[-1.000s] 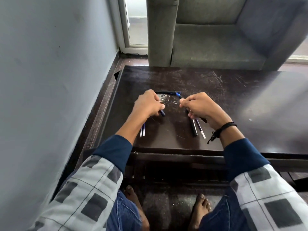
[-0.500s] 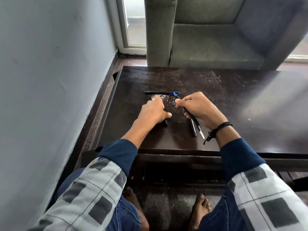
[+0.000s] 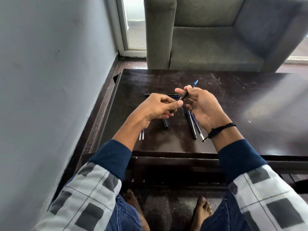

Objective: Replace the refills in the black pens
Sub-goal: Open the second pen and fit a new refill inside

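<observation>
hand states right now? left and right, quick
Left hand: pinches the lower end of the pen.
Right hand: pinches the same pen, near its blue tip.

No text, label, brand, number or sign can be read. The black pen point(image 3: 184, 96), pinched between the left hand point(image 3: 160, 107) and the right hand point(image 3: 202, 105), shows no legible print. Any marking on the pens point(image 3: 192, 125) and refills point(image 3: 141, 135) lying on the table point(image 3: 150, 80) is too small to tell.
</observation>
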The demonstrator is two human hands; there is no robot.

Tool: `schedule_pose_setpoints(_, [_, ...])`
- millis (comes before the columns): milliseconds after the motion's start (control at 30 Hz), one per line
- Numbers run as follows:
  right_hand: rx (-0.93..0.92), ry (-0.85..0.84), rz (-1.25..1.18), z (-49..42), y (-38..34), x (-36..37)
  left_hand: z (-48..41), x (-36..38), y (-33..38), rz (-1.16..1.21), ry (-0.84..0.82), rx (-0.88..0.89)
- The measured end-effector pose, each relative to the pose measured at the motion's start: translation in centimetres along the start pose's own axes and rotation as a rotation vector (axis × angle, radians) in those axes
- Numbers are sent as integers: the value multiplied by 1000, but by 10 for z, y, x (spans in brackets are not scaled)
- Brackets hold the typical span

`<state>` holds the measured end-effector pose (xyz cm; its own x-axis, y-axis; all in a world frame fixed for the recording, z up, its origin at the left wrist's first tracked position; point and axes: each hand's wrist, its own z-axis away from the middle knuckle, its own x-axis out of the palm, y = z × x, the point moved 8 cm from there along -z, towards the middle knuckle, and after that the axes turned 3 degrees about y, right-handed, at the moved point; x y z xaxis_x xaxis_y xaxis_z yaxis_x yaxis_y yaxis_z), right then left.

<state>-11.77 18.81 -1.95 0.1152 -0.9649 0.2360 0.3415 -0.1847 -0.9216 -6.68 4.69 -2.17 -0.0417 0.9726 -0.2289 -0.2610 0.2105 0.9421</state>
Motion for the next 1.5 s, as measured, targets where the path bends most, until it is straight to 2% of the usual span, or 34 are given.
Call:
schedule_pose_setpoints(100, [22, 12, -46, 0, 4, 2, 0, -6, 2, 74, 44, 6])
schedule_pose_setpoints(233, [10, 108, -52, 1, 3, -5, 0, -27, 1, 155, 198, -3])
schedule_pose_setpoints(333, [31, 63, -50, 1, 5, -1, 0, -40, 0, 281, 296, -5])
schedule_pose_setpoints(433, [32, 3, -47, 2, 7, 5, 0, -43, -4, 485, 318, -49])
schedule_pose_setpoints(567, [10, -36, -71, 4, 8, 13, -2, -37, -5, 750, 256, -61])
schedule_pose_setpoints(700, [-34, -49, -33, 6, 10, 20, -2, -29, 0, 718, 191, -21])
schedule_pose_setpoints(967, [-85, -18, 138, 4, 8, 17, -2, -35, -1, 702, 221, -20])
schedule_pose_setpoints(1500, [-264, 74, 228, 9, 0, 20, 1, -34, -5, 681, 347, -35])
